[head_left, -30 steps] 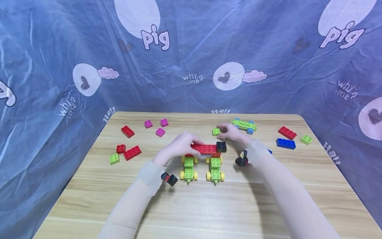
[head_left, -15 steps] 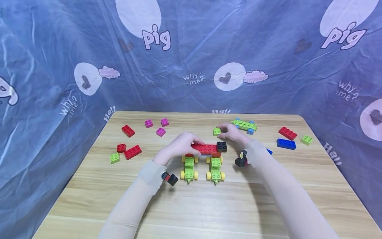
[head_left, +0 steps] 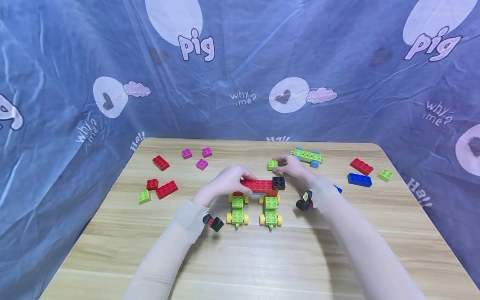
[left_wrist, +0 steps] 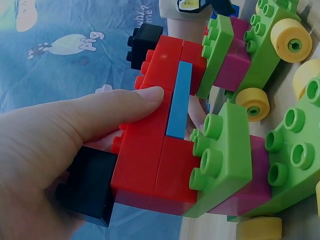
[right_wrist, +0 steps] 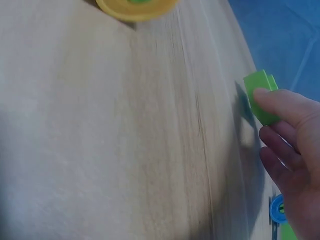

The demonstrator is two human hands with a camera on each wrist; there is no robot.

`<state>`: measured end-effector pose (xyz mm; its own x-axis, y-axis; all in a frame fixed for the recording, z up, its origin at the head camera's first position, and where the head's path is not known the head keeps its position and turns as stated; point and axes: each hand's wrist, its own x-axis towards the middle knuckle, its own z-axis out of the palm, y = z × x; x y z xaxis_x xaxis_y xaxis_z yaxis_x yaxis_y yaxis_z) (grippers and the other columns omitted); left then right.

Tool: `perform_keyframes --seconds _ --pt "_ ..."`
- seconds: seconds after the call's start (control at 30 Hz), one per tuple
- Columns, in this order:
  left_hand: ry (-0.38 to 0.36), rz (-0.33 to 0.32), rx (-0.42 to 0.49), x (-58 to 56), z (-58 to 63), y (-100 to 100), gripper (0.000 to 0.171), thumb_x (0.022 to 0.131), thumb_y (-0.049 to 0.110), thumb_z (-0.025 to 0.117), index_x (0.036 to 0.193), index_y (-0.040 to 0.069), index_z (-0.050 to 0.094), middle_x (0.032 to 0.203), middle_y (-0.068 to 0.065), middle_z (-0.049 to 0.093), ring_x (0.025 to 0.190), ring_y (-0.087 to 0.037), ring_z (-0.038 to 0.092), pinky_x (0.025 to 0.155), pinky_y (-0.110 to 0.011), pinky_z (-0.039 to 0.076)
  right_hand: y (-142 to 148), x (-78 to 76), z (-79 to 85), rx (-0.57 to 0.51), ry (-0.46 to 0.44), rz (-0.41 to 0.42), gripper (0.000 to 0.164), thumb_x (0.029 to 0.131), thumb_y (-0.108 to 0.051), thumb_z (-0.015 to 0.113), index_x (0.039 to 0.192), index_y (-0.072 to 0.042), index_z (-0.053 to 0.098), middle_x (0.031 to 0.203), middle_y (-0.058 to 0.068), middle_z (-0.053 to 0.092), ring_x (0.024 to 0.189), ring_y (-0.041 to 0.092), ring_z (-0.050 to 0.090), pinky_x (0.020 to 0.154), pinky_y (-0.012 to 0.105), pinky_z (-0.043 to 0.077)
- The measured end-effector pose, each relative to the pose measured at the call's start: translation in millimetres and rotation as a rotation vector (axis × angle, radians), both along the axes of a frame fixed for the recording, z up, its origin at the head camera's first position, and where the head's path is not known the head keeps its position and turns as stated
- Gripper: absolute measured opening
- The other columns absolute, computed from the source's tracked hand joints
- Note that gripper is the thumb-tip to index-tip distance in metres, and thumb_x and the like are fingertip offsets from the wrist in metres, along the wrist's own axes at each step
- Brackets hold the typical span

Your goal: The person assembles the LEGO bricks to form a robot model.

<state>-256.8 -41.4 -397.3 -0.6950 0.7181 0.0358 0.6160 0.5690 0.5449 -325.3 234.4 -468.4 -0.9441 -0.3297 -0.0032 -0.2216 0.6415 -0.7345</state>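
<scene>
In the head view, the left hand [head_left: 225, 183] grips the left part of a long red plastic-brick beam [head_left: 264, 186] that stands around the middle of a pale wood-grain table [head_left: 262, 258]. A black square studded brick [head_left: 278, 183] caps the beam's right end, and two lime-green wheeled bases [head_left: 238, 217] with yellow wheels point toward the table's near edge. Toward the far edge, the right hand [head_left: 292, 166] pinches a small lime-green square plastic brick [head_left: 272, 165]; just beside that hand, nearer the far right corner, sits a lime-green toy chassis with blue wheels [head_left: 307, 156]. Three small magenta bricks [head_left: 202, 164] lie toward the far left corner, with red bricks [head_left: 166, 189] nearer the left edge. By the right edge lie a rectangular red brick [head_left: 361, 166] and a long blue brick [head_left: 359, 180].

In the left wrist view, the thumb presses the side of the red beam, with a second black brick [left_wrist: 90, 182] below it at the beam's near end. A flat light-blue piece [left_wrist: 179, 100] runs along the beam, and magenta blocks [left_wrist: 233, 65] sit between lime-green parts.

In the right wrist view, the thumb lies on the lime-green brick's face; whether the brick touches the table I cannot tell.
</scene>
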Motion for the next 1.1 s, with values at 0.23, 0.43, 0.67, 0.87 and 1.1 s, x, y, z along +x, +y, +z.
perform_keyframes --seconds 0.23,0.43,0.67,0.87,1.1 --pt "-0.005 0.004 -0.006 -0.4 0.0 -0.3 0.041 0.076 0.019 0.081 0.115 0.011 0.071 0.112 -0.003 0.071 0.103 -0.016 0.066 0.093 -0.031 0.050 -5.6 9.9 8.9 -0.044 -0.019 -0.042 0.047 0.086 -0.012 0.070 0.129 0.002 0.055 0.120 0.022 0.062 0.109 0.035 0.060 0.091 0.042 0.052" --pt "-0.005 0.004 -0.025 -1.1 0.2 0.1 0.041 0.077 0.020 0.081 0.116 0.012 0.071 0.113 -0.002 0.071 0.103 -0.016 0.066 0.093 -0.031 0.050 -9.3 20.5 25.2 -0.039 0.032 -0.094 0.048 0.084 -0.014 0.071 0.127 0.002 0.057 0.116 0.023 0.063 0.107 0.036 0.060 0.095 0.046 0.050" --pt "0.001 0.002 -0.021 -1.7 -0.6 -1.2 0.043 0.077 0.021 0.081 0.117 0.012 0.070 0.113 -0.002 0.071 0.102 -0.015 0.066 0.091 -0.030 0.051 -14.1 32.0 45.1 -0.095 0.071 -0.091 0.048 0.083 -0.012 0.072 0.125 0.007 0.057 0.112 0.025 0.064 0.103 0.036 0.061 0.095 0.046 0.049" --pt "-0.028 0.018 0.015 -3.6 -1.2 -6.9 0.049 0.075 0.022 0.083 0.119 0.009 0.068 0.115 -0.004 0.070 0.103 -0.017 0.066 0.092 -0.031 0.052 -23.7 41.8 62.3 -0.089 0.090 -0.065 0.049 0.083 -0.018 0.073 0.124 0.004 0.060 0.111 0.022 0.066 0.099 0.032 0.063 0.092 0.044 0.052" --pt "-0.027 0.035 0.019 -5.6 -0.6 -16.1 0.052 0.074 0.030 0.083 0.119 0.008 0.068 0.114 -0.004 0.071 0.103 -0.017 0.066 0.093 -0.032 0.051 -40.6 56.2 82.1 -0.088 0.107 -0.035 0.046 0.081 -0.017 0.075 0.120 0.004 0.063 0.105 0.019 0.069 0.094 0.029 0.065 0.087 0.040 0.054"
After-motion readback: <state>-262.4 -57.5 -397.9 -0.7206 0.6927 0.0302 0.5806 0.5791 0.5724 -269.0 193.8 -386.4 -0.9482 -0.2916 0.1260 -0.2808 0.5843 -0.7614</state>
